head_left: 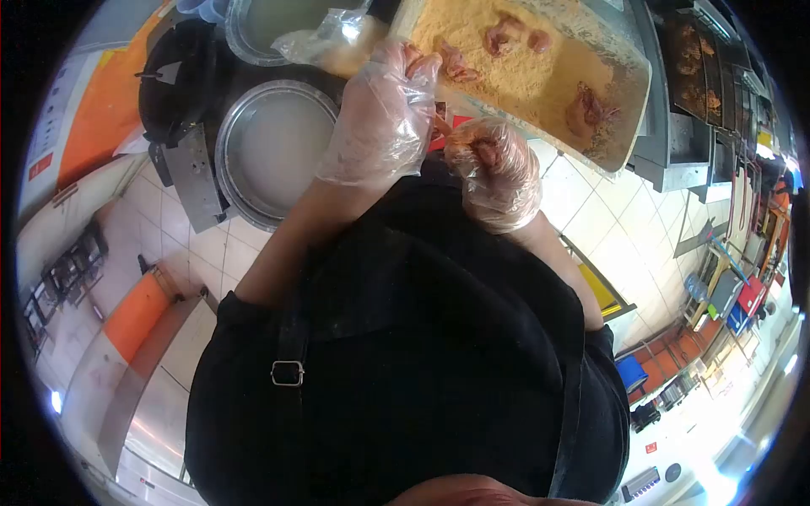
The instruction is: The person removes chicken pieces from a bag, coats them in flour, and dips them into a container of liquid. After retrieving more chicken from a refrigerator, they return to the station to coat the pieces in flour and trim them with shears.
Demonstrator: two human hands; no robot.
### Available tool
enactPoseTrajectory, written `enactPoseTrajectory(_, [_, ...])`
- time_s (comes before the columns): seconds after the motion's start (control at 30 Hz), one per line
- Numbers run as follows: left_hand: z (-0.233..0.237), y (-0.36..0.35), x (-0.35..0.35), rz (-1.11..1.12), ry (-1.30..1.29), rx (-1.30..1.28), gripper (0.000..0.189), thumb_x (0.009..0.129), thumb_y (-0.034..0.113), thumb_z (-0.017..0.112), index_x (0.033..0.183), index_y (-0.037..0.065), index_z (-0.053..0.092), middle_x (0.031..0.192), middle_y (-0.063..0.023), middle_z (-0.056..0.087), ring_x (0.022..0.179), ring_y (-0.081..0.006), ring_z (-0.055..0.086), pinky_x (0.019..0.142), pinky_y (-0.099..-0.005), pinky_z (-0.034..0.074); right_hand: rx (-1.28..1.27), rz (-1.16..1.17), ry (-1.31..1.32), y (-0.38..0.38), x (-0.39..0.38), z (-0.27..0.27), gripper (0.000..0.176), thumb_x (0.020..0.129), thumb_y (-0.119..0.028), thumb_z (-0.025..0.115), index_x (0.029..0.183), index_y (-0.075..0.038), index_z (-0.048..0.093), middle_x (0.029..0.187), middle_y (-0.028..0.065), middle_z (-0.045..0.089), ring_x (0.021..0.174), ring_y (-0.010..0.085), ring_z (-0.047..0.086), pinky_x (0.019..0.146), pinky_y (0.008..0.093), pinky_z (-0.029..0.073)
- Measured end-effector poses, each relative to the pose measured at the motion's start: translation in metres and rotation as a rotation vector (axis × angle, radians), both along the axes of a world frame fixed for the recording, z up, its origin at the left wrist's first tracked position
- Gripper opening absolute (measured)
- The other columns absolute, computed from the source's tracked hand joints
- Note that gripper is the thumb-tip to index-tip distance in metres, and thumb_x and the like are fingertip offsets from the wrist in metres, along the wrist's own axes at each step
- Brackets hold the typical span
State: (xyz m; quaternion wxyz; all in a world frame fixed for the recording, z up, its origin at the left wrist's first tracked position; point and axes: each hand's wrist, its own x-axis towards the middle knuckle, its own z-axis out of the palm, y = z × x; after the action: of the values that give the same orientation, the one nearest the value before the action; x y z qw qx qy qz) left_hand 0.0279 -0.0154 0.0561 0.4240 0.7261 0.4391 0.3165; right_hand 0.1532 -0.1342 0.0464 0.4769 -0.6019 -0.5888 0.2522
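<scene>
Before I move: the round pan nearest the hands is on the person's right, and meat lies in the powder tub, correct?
The side is wrong: the head view shows the round pan on the person's left. Meat does lie in the powder tub.

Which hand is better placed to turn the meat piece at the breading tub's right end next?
Right, probably: the right hand is nearer the meat piece; the left hand is at the left end of the breading tub.

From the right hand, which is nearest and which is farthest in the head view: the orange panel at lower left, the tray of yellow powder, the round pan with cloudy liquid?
From the right hand:
1. Tray of yellow powder, just ahead.
2. Round pan, left.
3. Orange panel, far left.
</scene>
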Motion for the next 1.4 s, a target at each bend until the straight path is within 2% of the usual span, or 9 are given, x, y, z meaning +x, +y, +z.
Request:
enactPoseTrajectory(0.23, [-0.011,0.005,0.0,-0.033,-0.029,-0.068,0.025,0.107,0.023,0.057,0.113,-0.002,0.06,0.089,-0.0094,0.067,0.069,-0.0114,0.069,0.048,-0.0285,0.051,0.05,-0.001,-0.077,-0.003,0.005,0.009,0.019,0.09,-0.001,0.076,0.102,-0.005,0.061,0.09,0.0083,0.071,0.081,0.0245,0.07,0.071,0.0346,0.056])
enactPoseTrajectory(0.4, [-0.036,0.077,-0.047,0.209,0.372,0.099,0.04,0.106,0.036,0.054,0.114,-0.003,0.062,0.097,-0.017,0.071,0.088,-0.0285,0.072,0.076,-0.041,0.056,0.247,0.054,0.208,-0.026,0.024,0.007,0.015,0.092,0.0,0.073,0.1,-0.005,0.061,0.088,0.0099,0.07,0.077,0.0225,0.072,0.064,0.0322,0.057])
enactPoseTrajectory(0.5, [-0.017,0.097,-0.062,0.169,0.539,0.201,0.042,0.106,0.038,0.054,0.112,-0.003,0.062,0.105,-0.0211,0.071,0.098,-0.0391,0.067,0.094,-0.0461,0.049,-0.203,-0.126,0.671,-0.037,0.044,0.018,0.025,0.102,-0.028,0.066,0.105,-0.005,0.058,0.079,0.0039,0.063,0.064,0.0137,0.059,0.059,0.0281,0.048])
enactPoseTrajectory(0.77, [-0.026,0.045,-0.041,-0.348,0.314,-0.081,0.029,0.103,0.024,0.06,0.109,-0.004,0.061,0.085,-0.018,0.062,0.08,-0.0212,0.06,0.076,-0.0402,0.05,-0.335,0.008,1.583,-0.027,0.081,-0.021,0.069,0.102,-0.065,0.049,0.136,-0.005,0.049,0.098,0.0157,0.065,0.082,0.0228,0.067,0.062,0.0336,0.057])
enactPoseTrajectory(0.83, [-0.018,0.029,-0.033,-0.462,0.401,-0.12,0.024,0.1,0.021,0.062,0.106,-0.002,0.064,0.099,-0.0264,0.07,0.097,-0.045,0.067,0.085,-0.049,0.051,-0.51,-0.018,1.414,-0.024,0.083,-0.018,0.069,0.104,-0.061,0.046,0.143,-0.004,0.043,0.109,0.0182,0.064,0.089,0.0243,0.069,0.064,0.0351,0.06])
enactPoseTrajectory(1.03, [-0.039,0.004,-0.025,-0.658,0.362,0.208,0.017,0.094,0.011,0.062,0.108,0.001,0.065,0.102,-0.0229,0.069,0.099,-0.0412,0.066,0.089,-0.0505,0.053,-1.049,-0.299,0.377,0.005,0.089,-0.001,0.037,0.102,-0.019,0.062,0.135,-0.001,0.06,0.109,0.0118,0.069,0.089,0.0182,0.068,0.083,0.0291,0.056])
enactPoseTrajectory(1.23, [-0.074,-0.016,-0.044,-0.573,0.279,0.405,0.029,0.089,0.006,0.065,0.118,0.002,0.065,0.1,-0.0183,0.069,0.101,-0.0395,0.066,0.089,-0.0472,0.054,-0.409,-0.317,0.129,0.054,0.125,-0.024,0.04,0.102,-0.027,0.061,0.138,-0.011,0.06,0.124,0.0139,0.071,0.096,0.0268,0.074,0.084,0.0387,0.061])
enactPoseTrajectory(1.33, [-0.07,-0.023,-0.049,-0.385,0.094,0.59,0.026,0.085,0.007,0.063,0.111,0.006,0.065,0.101,-0.0105,0.068,0.098,-0.0315,0.066,0.09,-0.0443,0.053,0.019,-0.456,0.033,0.097,0.112,-0.05,0.028,0.101,-0.014,0.065,0.129,-0.007,0.064,0.092,-0.0022,0.06,0.08,0.0133,0.06,0.064,0.0304,0.053])
enactPoseTrajectory(1.4, [-0.058,-0.023,-0.048,-0.451,0.335,0.475,0.029,0.084,0.008,0.065,0.113,0.008,0.065,0.106,-0.0089,0.069,0.102,-0.0297,0.066,0.092,-0.0435,0.052,-0.289,-0.32,-0.365,0.116,0.101,-0.078,0.035,0.102,-0.023,0.061,0.135,-0.01,0.061,0.108,0.0059,0.066,0.091,0.0233,0.067,0.076,0.0371,0.056])
